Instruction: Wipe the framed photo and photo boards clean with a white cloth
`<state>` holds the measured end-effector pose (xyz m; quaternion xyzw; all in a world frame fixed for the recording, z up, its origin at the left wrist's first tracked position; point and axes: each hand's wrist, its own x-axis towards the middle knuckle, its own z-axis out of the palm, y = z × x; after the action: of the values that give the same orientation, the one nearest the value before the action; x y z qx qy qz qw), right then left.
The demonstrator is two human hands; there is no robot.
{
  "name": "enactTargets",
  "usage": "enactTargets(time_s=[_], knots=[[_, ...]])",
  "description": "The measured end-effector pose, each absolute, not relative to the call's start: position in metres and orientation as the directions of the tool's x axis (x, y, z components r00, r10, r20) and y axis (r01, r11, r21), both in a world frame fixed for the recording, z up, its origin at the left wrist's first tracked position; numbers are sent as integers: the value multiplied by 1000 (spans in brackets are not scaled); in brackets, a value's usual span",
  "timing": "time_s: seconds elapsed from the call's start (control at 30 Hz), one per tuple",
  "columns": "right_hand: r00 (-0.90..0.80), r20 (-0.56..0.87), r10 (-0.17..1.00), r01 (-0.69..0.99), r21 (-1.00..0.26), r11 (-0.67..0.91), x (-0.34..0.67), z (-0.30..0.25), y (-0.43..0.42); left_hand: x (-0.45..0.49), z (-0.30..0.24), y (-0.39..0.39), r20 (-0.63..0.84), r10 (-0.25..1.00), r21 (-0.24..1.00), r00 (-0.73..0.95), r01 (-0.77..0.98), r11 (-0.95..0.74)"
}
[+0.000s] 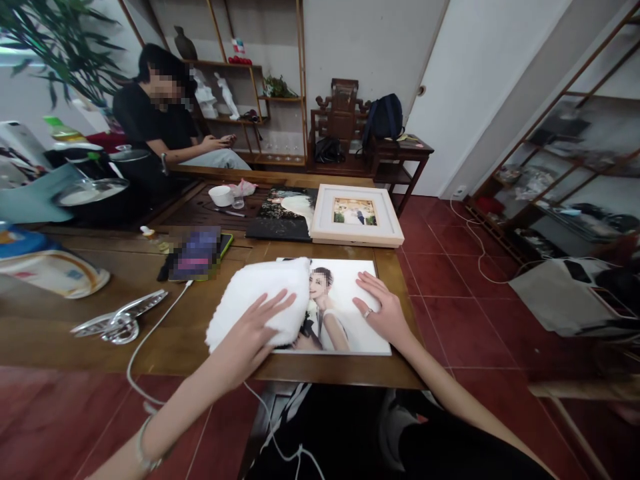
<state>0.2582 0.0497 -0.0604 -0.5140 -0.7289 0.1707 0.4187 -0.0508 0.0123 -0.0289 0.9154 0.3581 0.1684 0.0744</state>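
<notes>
A white fluffy cloth [235, 300] lies under my left hand [263, 323], whose fingers are spread flat on it. The cloth covers the left part of a photo panel [357, 327] with a portrait printed on it. At the panel's right side, my right hand [383, 307] rests on the white area, fingers stretched out, with a ring on one finger. The panel lies flat near the table's front edge. Behind it are a light wooden picture frame [357, 235] and a dark photo album or panel [277, 229].
On the wooden table [195, 333] are a phone [195, 253] with a white cable [150, 317], a shiny metal object [123, 320], a white cup [221, 195] and a bottle [50, 267]. A black pot [95, 200] stands at left. Beyond the table a person [155, 120] sits.
</notes>
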Motion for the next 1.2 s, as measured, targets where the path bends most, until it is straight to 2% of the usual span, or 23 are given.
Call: enactTargets(time_s=[0.17, 0.33, 0.47, 0.7, 0.93, 1.07, 1.2], knots=[[-101, 408, 907, 567, -726, 390, 260, -61, 52, -47, -32, -40, 271, 661, 265, 700, 606, -750], [-112, 399, 910, 552, -737, 391, 261, -62, 52, -39, -31, -46, 265, 657, 240, 705, 612, -754], [-137, 392, 910, 575, -717, 396, 262, -60, 53, -33, -26, -12, 270, 705, 256, 656, 657, -709], [-124, 388, 913, 561, -732, 387, 264, -60, 54, -19, -25, 76, 234, 763, 159, 603, 751, -641], [-71, 388, 919, 523, -770, 365, 256, -61, 62, -18, -33, 106, 254, 769, 91, 587, 777, -623], [-60, 384, 921, 538, -765, 354, 251, -63, 63, -13, -27, 91, 204, 754, 75, 625, 758, -648], [-61, 396, 916, 542, -757, 364, 251, -64, 61, -7, -25, 38, 172, 713, 105, 680, 707, -699]])
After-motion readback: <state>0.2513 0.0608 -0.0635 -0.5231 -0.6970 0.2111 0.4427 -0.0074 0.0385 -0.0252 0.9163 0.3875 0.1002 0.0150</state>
